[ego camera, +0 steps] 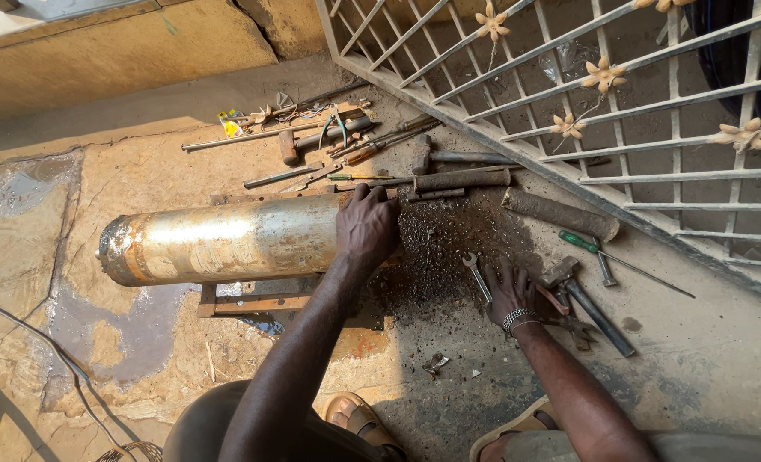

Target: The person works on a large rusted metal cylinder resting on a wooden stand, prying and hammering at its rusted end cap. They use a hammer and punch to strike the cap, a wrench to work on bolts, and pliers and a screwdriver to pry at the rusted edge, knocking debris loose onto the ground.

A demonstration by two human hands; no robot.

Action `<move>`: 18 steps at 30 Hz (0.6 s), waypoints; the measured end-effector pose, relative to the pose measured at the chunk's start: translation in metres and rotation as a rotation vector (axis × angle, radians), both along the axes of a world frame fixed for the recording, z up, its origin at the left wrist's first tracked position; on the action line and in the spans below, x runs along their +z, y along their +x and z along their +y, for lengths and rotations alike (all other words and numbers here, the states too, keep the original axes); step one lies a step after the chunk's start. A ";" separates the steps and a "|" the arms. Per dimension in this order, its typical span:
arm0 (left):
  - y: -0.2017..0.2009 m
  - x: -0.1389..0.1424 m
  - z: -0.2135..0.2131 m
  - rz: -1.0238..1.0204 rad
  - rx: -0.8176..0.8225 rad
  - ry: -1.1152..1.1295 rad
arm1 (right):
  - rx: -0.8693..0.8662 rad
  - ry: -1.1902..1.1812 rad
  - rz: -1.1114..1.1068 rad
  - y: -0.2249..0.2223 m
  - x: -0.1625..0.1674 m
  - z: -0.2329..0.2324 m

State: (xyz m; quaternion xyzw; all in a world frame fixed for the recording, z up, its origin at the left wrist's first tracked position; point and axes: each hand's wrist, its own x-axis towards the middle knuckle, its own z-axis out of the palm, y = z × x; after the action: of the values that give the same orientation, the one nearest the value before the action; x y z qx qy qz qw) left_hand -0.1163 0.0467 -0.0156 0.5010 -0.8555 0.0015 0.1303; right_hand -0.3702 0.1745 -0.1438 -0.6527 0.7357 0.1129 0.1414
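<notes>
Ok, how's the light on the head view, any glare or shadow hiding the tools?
Head view: hard sun puts a bright glare band along the metal cylinder; the left hand rests on its end. The right hand is pressed on dark, shaded ground by the spanner; tools there read dim but sharp.

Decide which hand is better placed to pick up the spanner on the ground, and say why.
Right, probably. The right hand rests on the ground beside the spanner, while the left hand lies on the metal cylinder.
</notes>
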 end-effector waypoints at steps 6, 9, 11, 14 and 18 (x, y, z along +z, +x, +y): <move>0.002 -0.003 -0.003 0.053 -0.019 0.015 | -0.056 0.027 -0.087 0.007 -0.004 -0.008; -0.004 -0.001 -0.005 -0.015 -0.011 -0.024 | -0.019 -0.075 -0.107 0.011 -0.004 -0.008; -0.004 0.004 -0.002 0.001 0.010 -0.021 | -0.005 -0.066 -0.097 0.013 -0.003 -0.008; -0.007 0.015 0.004 0.076 0.004 0.069 | -0.021 -0.059 -0.100 0.014 0.002 -0.010; 0.004 0.029 -0.003 0.255 0.004 0.217 | -0.117 -0.026 -0.175 0.016 0.012 -0.012</move>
State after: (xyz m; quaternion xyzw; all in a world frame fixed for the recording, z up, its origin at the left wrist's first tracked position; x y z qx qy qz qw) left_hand -0.1120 0.0434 0.0138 0.5100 -0.8262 -0.1541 0.1832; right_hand -0.3541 0.1629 -0.1322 -0.6178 0.7588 0.0373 0.2031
